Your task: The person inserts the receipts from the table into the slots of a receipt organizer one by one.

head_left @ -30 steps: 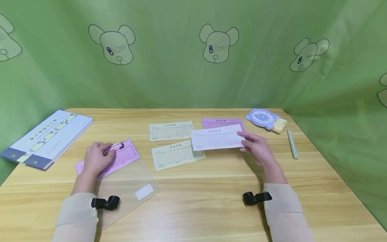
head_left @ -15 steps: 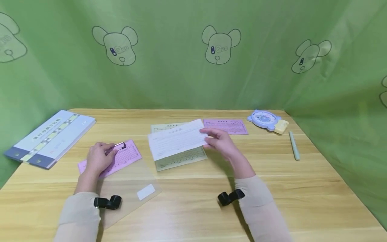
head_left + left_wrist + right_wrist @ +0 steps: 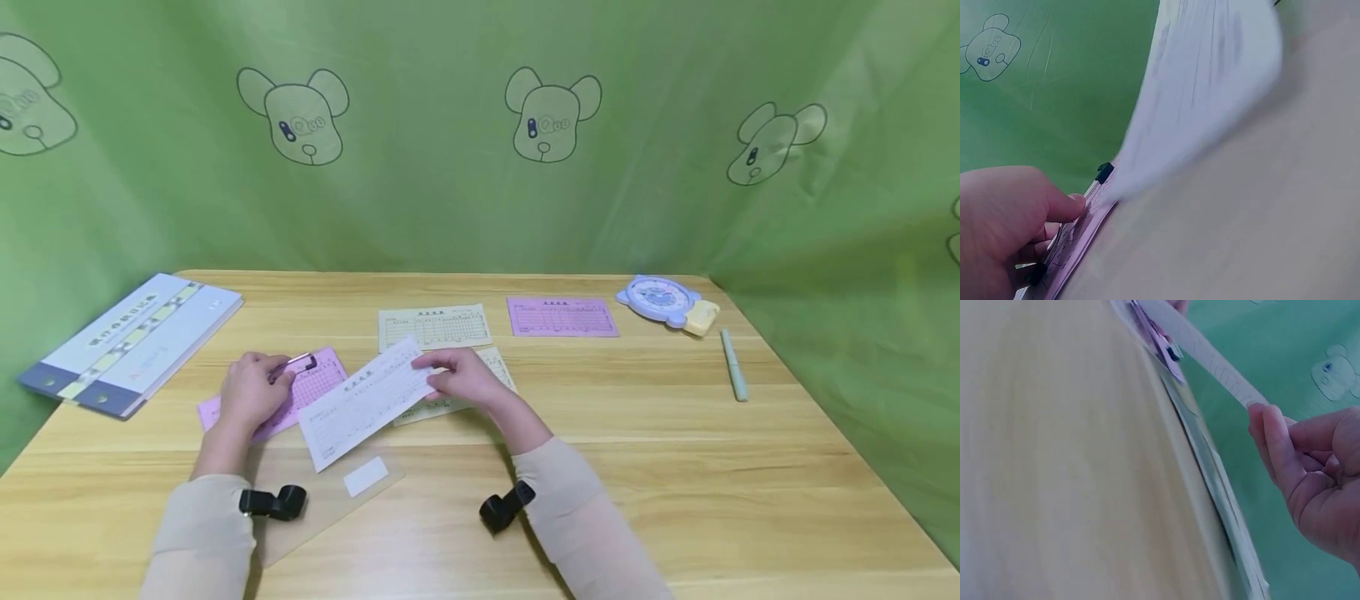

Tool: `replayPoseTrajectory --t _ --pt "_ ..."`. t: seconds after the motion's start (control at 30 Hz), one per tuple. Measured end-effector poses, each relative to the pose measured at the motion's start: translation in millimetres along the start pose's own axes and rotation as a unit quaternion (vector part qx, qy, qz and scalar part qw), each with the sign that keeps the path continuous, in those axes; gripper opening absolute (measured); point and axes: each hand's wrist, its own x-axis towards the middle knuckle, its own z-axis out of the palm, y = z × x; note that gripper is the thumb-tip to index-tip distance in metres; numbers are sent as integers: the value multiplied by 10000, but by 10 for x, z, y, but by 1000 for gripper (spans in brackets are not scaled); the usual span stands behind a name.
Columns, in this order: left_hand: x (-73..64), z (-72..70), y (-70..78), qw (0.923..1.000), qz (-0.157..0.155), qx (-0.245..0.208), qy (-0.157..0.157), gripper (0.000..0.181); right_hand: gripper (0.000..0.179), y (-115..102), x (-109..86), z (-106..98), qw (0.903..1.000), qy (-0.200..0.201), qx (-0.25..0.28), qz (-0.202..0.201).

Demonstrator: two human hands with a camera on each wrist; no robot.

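Note:
My left hand [image 3: 251,392] rests at the top of a clear clipboard [image 3: 318,512] and grips its metal clip [image 3: 303,363]. In the left wrist view, the thumb [image 3: 1067,207] presses on the wire bar of that clip. A pink printed slip [image 3: 315,385] lies under the clip. My right hand [image 3: 467,377] pinches a white printed slip [image 3: 360,404] by its right end, between thumb and fingers. That slip is held tilted above the table, its left end overlapping the pink slip and the clipboard. It partly covers a pale green slip [image 3: 498,367].
Farther back lie another pale green slip [image 3: 435,327] and a second pink slip [image 3: 564,317]. A blue-and-white folder [image 3: 131,342] lies at the left. At the right are a blue toy clock [image 3: 657,298], a yellow block [image 3: 701,317] and a light green pen [image 3: 733,365].
My right hand has carried the white slip leftward and toward me, from over the far pink slip to over the clipboard. My left hand keeps its grip on the clip.

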Motion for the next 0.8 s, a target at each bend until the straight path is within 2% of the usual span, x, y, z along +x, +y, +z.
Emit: replayPoseTrajectory --t 0.13,0.27,0.5,0.8 --pt "-5 3 8 10000 -45 8 40 35 30 -16 50 176 9999 3 -135 28" --pt "-4 16 9 9999 -71 18 89 35 28 -23 104 352 10000 8 -39 13" --pt "-2 30 9 9996 36 149 219 33 26 -35 197 619 9997 134 -13 219" --pt "1 25 4 9994 143 158 266 33 28 -20 325 876 9933 67 906 715"
